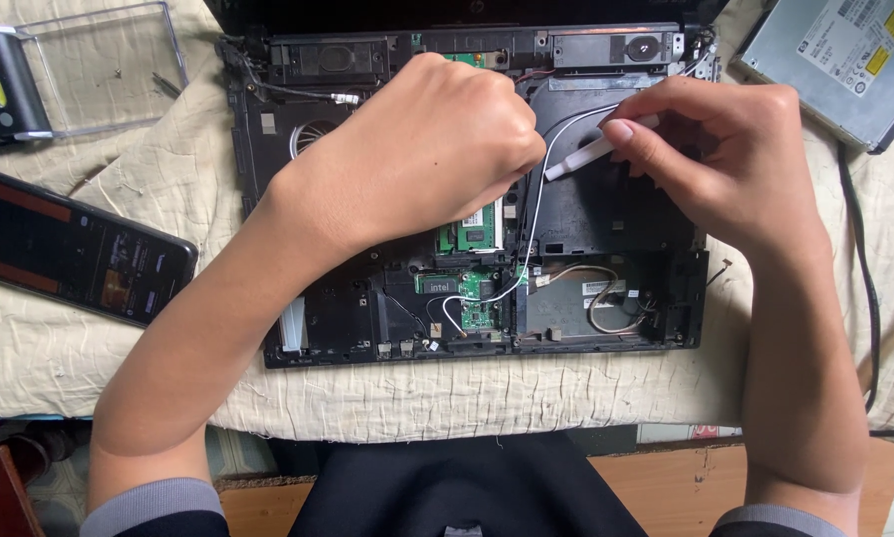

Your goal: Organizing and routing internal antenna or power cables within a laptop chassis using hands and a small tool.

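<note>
- Laptop chassis (606,214), opened with its inner parts bared, is taken as the landmark; it lies on a cream cloth (89,328) spread over the table.
- Right hand (711,159) is held over the upper right part of the chassis, its fingers (621,129) pinched shut on a slim white tool (591,154), whose lower tip points down and left toward the chassis middle.
- Left hand (437,149) is curled over the chassis centre; its fingers are hidden beneath the knuckles, so whether anything is pinched cannot be told.
- White wires (532,224) run from under the left hand down to a small green card (477,298) near the lower edge of the chassis.
- Care is judged to be best served if the tool tip is kept shallow and is levered gently, so that the thin wires beside it are not snagged or nicked.
- Steadying of the part by the left hand is advisable while force is applied by the right.
- Left of the chassis a dark phone (74,254) lies on the cloth; above the phone a clear plastic case (99,65) is seen; right of the chassis a grey optical drive (835,60) is set aside.
</note>
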